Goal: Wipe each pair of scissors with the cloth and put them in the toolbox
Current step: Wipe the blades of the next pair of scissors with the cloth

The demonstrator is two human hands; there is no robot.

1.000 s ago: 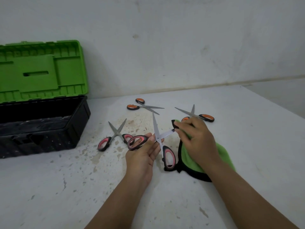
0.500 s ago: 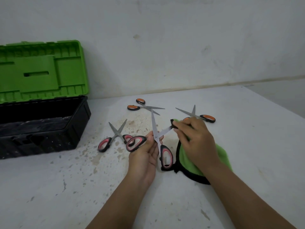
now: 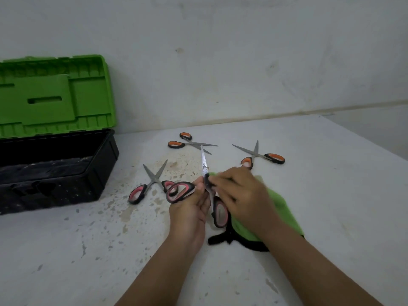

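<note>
My left hand (image 3: 189, 208) holds a pair of pink-handled scissors (image 3: 180, 191) by one handle loop, spread wide, with one spotted blade (image 3: 204, 164) pointing away from me. My right hand (image 3: 240, 195) grips the green cloth (image 3: 284, 215) with black trim and pinches it against the scissors near the pivot. The other blade is hidden under that hand. Three more pairs lie on the table: a pink-handled pair (image 3: 152, 180), an orange-handled pair (image 3: 187, 143) and another orange-handled pair (image 3: 262, 156). The toolbox (image 3: 55, 171) stands open at the left.
The toolbox's green lid (image 3: 53, 96) leans upright against the wall. The stained white table (image 3: 88, 250) ends at a right edge beyond the cloth. A bare wall rises behind everything.
My right hand slid the cloth along the blade toward the pivot, covering the blade that showed before. The held scissors turned slightly, so the free blade points more straight away.
</note>
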